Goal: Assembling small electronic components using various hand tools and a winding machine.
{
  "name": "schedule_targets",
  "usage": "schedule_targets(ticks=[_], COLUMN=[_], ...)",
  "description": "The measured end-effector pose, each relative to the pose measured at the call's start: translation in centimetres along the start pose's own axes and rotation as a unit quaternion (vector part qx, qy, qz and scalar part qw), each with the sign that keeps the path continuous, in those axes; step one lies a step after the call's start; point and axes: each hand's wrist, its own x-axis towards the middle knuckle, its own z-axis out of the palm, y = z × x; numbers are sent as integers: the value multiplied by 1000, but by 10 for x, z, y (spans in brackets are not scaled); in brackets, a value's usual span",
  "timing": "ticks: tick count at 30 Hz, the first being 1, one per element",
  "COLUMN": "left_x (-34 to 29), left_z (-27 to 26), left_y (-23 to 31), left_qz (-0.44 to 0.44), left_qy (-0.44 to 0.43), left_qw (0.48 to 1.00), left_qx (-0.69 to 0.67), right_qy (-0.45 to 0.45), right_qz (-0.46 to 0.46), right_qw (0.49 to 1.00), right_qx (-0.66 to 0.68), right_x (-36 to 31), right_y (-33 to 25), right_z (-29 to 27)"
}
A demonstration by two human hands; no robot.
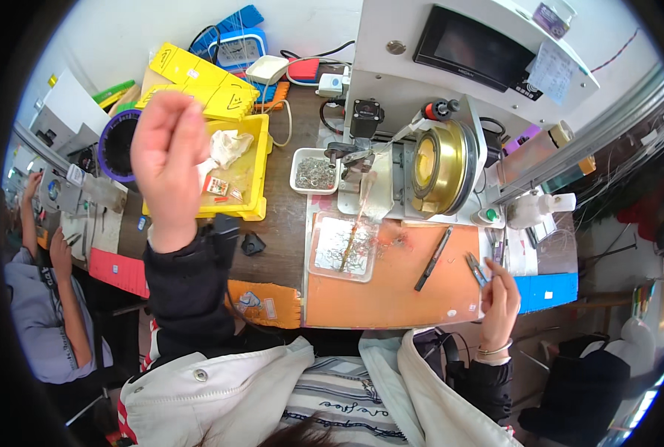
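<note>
My left hand (169,167) is raised over the left of the bench, above the edge of a yellow tray (256,197). Its fingers are pressed together in a pinch; anything between the tips is too small to make out. At the right of the orange work mat (406,298), my right hand (500,304) closes around small pliers (475,267), whose jaws point away to the upper left. A black pen-like tool (433,259) lies on the mat beside them. Left of it sits a clear shallow tray (321,264) with small wire pieces and a thin brown stick (351,242).
A machine with a gold wheel (426,167) and a dark screen (469,48) stands at the back. Beside it is a white dish (302,175) of small metal parts. Yellow bins (205,82) stack at the back left. A co-worker's arm (64,290) shows at far left.
</note>
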Motion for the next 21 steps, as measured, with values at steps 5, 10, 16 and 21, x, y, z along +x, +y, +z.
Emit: schedule_targets(ticks=[5,10,16,21], left_x=[-1,-19,1,-38], left_z=[-92,-114,-91,20], left_y=[-27,-58,-29,-11], left_qz=[-109,79,-51,-204], left_qy=[-62,-144,-112,-269], left_qw=[936,669,841,903], left_qx=[329,724,527,267], right_qy=[8,48,-104,-403], right_qz=[-45,-196,-220,-19], right_qw=[999,923,964,906], right_qx=[-15,-328,-102,129], right_x=[24,32,18,14], right_y=[32,25,-36,-80], right_z=[-22,-6,30,92])
